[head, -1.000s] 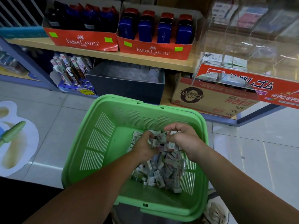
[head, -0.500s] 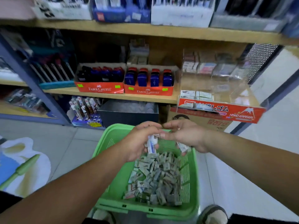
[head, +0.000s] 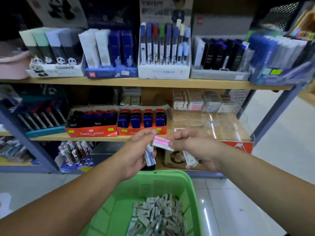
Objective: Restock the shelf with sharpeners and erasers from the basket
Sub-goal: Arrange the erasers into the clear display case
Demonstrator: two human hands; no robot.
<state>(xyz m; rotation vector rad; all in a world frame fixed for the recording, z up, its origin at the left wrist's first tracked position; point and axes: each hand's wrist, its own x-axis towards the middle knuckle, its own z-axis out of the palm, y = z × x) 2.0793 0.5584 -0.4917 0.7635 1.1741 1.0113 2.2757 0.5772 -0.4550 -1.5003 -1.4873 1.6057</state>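
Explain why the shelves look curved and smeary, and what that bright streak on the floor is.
Head view: the wide-angle lens bows the shelf board; outer boxes are blurred, the pink eraser in the right hand and blue eraser in the left hand sharper; the floor streak is glare.

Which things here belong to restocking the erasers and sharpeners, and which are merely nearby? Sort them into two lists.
Belong to the job:
left hand gripping a blue eraser
right hand pinching a pink eraser
green basket of small packs
clear eraser case
red sharpener boxes

Merely nearby:
pen display
panda boxes
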